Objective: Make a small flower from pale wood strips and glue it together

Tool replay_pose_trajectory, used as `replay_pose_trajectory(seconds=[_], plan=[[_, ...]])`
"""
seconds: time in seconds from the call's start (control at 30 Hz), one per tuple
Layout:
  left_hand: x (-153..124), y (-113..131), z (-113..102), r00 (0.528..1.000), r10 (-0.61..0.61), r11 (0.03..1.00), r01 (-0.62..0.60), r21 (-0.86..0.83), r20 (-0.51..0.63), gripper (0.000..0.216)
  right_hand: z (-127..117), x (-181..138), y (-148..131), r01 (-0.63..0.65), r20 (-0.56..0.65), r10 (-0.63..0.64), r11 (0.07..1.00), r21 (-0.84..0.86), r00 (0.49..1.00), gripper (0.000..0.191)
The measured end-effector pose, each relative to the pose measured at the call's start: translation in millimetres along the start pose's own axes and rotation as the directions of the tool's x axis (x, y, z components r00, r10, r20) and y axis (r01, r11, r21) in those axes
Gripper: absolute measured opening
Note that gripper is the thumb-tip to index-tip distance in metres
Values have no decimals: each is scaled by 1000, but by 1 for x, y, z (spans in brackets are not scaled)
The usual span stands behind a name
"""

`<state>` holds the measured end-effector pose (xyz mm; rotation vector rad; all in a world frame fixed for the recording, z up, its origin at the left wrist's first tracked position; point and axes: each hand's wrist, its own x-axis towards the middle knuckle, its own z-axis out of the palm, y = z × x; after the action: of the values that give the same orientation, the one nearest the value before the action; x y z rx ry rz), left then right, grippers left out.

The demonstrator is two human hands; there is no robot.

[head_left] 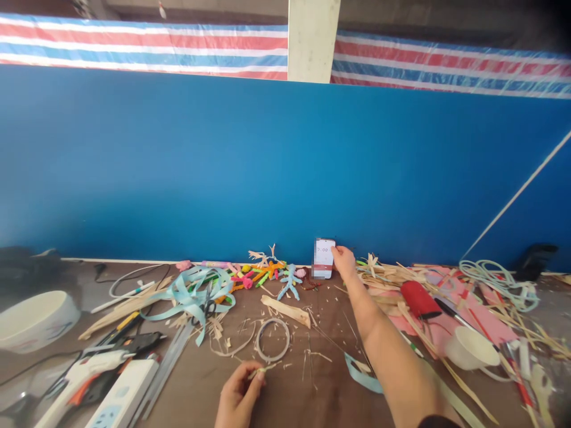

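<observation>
My left hand (pixel 242 392) is low in the middle of the table, thumb and fingers pinched on a thin pale straw strip (pixel 267 369), whose end sticks out to the right. Reaching far forward, my right hand (pixel 344 261) has its closed fingers at the right edge of a smartphone (pixel 324 259). The phone stands upright against the blue panel, its lit screen showing timer-like digits, partly blurred out. Just beyond my left hand lies a ring-shaped roll of tape (pixel 273 340). A folded dry husk piece (pixel 285 310) rests between tape and phone.
At left are a white bowl (pixel 38 321), glue gun (pixel 84 368), power strip (pixel 122 398) and blue ribbon (pixel 191 303). Colourful twisted figures (pixel 289 282) sit near the blue panel (pixel 267 172). At right lie a red cylinder (pixel 420 300), small white cup (pixel 471 348) and straw strips.
</observation>
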<state>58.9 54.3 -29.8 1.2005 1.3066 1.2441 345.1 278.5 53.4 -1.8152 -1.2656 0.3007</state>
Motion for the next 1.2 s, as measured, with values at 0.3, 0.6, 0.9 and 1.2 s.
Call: replay_pose_trajectory(seconds=[0.3,0.6,0.9,1.2], plan=[[2,9,-5,999,-4,1000,5,-18,39,28,-27,-93,5,56,164,-85,984,170,983,23],[-11,54,36,987,-152,921,162,-354,58,28,-53,-257,-40,11,467,-256,885,465,847,17],[-51,50,55,976,-161,894,207,-397,146,27,-53,-289,-30,14,378,-178,917,399,909,18],[-65,46,49,975,-92,955,144,-260,201,27,-68,-305,-26,252,293,-315,939,232,903,12]])
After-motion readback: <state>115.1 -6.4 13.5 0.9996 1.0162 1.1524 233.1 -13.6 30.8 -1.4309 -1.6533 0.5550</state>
